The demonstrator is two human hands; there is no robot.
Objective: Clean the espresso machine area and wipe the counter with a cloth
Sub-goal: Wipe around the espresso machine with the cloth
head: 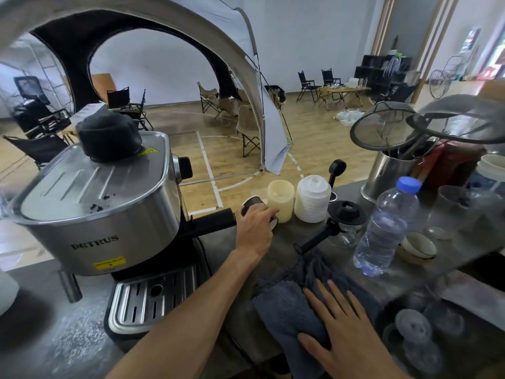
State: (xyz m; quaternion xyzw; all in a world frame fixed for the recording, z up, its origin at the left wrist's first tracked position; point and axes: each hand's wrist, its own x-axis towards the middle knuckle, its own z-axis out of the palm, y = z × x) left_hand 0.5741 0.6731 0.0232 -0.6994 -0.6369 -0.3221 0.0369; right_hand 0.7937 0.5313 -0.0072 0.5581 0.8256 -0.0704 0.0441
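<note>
Head view: left hand [255,222] grips cup [252,205] beside candle [280,196], likely lifting it clear; right hand [347,328], fingers flat, presses cloth [287,305] on counter [68,346], ready to wipe.

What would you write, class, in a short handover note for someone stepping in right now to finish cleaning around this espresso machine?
Left hand: curled over a small dark cup beside the portafilter handle.
Right hand: flat, fingers straight, pressing the grey cloth on the counter.
Espresso machine: left of the cloth, coffee grounds on its top.
Done: cloth is on the counter, ready to wipe.
Left: clear the grounds, wipe the dusty-looking counter, work around the water bottle and candles.
</note>
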